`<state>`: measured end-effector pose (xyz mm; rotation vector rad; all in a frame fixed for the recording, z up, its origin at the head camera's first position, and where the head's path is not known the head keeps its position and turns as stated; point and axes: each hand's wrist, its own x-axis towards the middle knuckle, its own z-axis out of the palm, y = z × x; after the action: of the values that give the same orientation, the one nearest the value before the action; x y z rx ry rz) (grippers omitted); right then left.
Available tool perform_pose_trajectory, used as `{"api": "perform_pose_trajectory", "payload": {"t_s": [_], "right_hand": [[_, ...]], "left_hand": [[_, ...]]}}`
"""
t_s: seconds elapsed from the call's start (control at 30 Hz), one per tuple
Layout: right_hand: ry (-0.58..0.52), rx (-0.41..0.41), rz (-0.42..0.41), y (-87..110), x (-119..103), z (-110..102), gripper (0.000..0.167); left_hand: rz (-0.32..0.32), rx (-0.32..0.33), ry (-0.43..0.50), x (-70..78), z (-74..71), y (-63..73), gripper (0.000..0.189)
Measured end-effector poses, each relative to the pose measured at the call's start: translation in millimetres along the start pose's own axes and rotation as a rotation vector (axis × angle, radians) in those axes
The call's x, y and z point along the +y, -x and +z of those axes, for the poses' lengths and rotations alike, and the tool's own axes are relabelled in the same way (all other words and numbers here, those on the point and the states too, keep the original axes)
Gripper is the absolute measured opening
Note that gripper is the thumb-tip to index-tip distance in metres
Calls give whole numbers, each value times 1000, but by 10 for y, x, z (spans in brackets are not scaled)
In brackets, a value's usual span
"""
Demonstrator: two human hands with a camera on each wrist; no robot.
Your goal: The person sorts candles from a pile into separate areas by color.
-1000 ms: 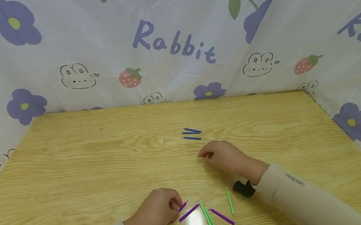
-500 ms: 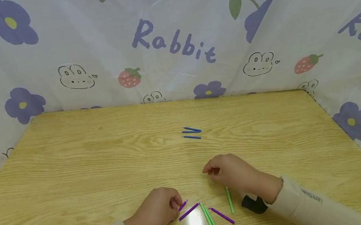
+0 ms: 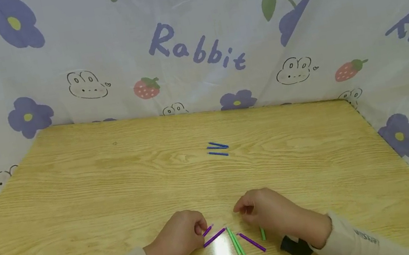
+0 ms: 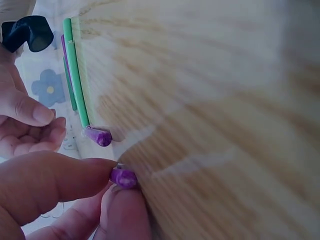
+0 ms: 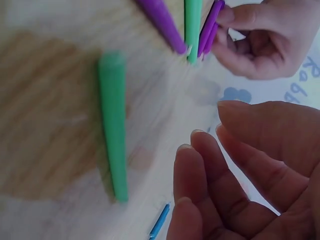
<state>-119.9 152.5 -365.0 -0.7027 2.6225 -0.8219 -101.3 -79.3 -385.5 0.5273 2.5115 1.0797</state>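
My left hand (image 3: 178, 239) pinches a thin purple candle (image 4: 123, 178) between thumb and finger, low at the tabletop. Beside it a second purple candle (image 3: 214, 237) lies on the wood. To the right are two green candles (image 3: 238, 246) side by side and another purple candle (image 3: 252, 242). My right hand (image 3: 271, 213) hovers, fingers loosely bent and holding nothing, over a lone green candle (image 5: 114, 127). In the head view that hand covers most of this candle. Several blue candles (image 3: 218, 154) lie together farther back.
The wooden table (image 3: 117, 187) extends to both sides and behind the hands. A white cloth (image 3: 187, 22) printed with flowers, rabbits and lettering hangs along its far and side edges. Black wrist devices (image 3: 295, 247) sit under the sleeves.
My right hand has drawn back from near the blue candles towards the front, now partly covering the lone green candle. The left hand keeps its place and its pinch on the purple candle.
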Motion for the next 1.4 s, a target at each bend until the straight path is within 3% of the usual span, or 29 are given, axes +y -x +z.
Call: {"api": "perform_pose_trajectory", "payload": {"t_s": [0.27, 0.67, 1.4], "right_hand": [[-60, -64, 25, 83, -35, 32, 16], [-61, -66, -15, 151, -3, 101, 12], [15, -75, -14, 217, -18, 159, 13]], "left_hand": [[-11, 12, -25, 41, 7, -10, 19], [-7, 16, -40, 89, 4, -12, 17], [-9, 21, -99, 90, 38, -25, 21]]}}
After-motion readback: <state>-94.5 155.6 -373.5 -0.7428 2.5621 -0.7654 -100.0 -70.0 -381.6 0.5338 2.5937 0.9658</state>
